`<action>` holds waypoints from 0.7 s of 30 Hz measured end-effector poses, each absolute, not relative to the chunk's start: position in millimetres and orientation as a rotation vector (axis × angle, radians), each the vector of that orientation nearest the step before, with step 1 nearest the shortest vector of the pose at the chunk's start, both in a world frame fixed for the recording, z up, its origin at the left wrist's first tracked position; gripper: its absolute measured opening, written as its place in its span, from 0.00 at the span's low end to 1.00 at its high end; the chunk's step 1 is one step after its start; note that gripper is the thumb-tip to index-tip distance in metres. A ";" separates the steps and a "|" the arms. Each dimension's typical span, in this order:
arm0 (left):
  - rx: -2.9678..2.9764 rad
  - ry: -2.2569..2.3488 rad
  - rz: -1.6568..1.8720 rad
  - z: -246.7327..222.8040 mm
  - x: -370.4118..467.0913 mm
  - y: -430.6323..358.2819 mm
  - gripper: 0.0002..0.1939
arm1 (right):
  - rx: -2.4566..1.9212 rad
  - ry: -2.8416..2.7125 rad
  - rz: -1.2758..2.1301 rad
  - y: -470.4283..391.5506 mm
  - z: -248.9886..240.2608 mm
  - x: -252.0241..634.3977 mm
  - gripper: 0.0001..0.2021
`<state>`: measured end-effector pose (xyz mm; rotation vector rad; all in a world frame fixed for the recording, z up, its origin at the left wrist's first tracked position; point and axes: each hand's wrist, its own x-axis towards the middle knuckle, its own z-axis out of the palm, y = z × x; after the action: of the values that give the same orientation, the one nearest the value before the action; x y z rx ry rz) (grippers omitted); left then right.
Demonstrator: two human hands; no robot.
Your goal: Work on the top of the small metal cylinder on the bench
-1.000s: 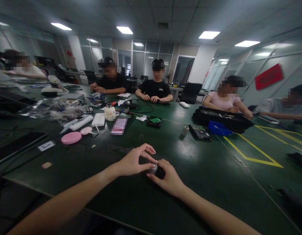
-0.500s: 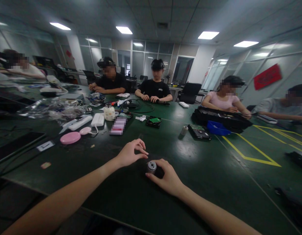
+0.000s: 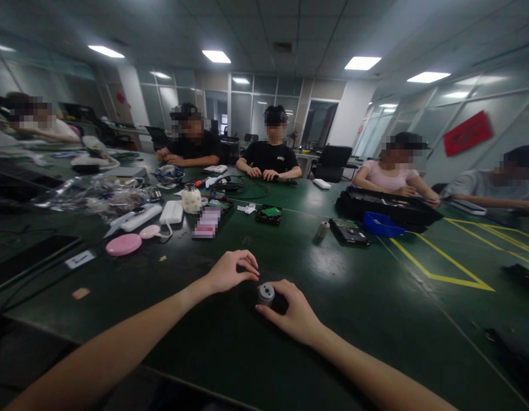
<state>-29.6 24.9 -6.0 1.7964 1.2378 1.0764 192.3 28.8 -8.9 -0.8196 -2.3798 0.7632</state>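
Observation:
My right hand (image 3: 295,311) curls its thumb and fingers round the sides of a small grey metal cylinder (image 3: 266,293). The cylinder stands upright on the green table (image 3: 196,348), and its top face shows small dark holes. Just above and to the left of it is my left hand (image 3: 230,271), thumb and forefinger brought together in a pinch. Whatever may be between those fingertips is too small to make out. A second metal cylinder (image 3: 322,230) stands farther off to the right, beside a hard drive (image 3: 349,230).
Beyond my hands lie a phone (image 3: 205,221), an opened drive with a green board (image 3: 269,214) and a jar (image 3: 191,200). On the left are a pink round case (image 3: 124,245) and plastic bags (image 3: 101,194). A blue tray (image 3: 382,224) lies right. Several people sit round the table.
My left hand has shifted very slightly downward, its fingertips staying close to the cylinder's top. My right hand keeps its hold on the cylinder in the same place.

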 end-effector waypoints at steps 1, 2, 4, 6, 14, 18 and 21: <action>1.769 1.207 1.130 -3.3 -26.2 22.3 0.13 | -0.821 -2.376 0.762 28.7 -9.3 192.2 0.16; 1.732 1.159 1.192 -0.4 -22.5 19.1 0.14 | -0.820 -2.374 0.763 28.7 -9.7 192.1 0.16; 1.681 1.067 1.262 5.3 -14.7 11.4 0.17 | -0.819 -2.372 0.765 28.6 -10.3 191.7 0.16; 1.661 1.029 1.260 9.4 -7.8 3.9 0.16 | -0.815 -2.373 0.762 28.6 -10.2 191.4 0.16; 1.758 1.081 1.190 10.3 -2.9 -3.7 0.15 | -0.817 -2.402 0.754 28.7 -6.7 192.3 0.14; 1.848 1.090 1.152 15.0 -3.6 -6.1 0.14 | -0.802 -2.400 0.753 28.6 -7.4 192.5 0.15; 1.928 1.114 1.117 19.5 -3.7 -8.5 0.11 | -0.792 -2.395 0.745 28.8 -8.4 191.7 0.14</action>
<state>-3.7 -8.5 19.5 1.9279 1.1143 1.1166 191.7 28.8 -8.4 -0.7919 -2.3951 0.7452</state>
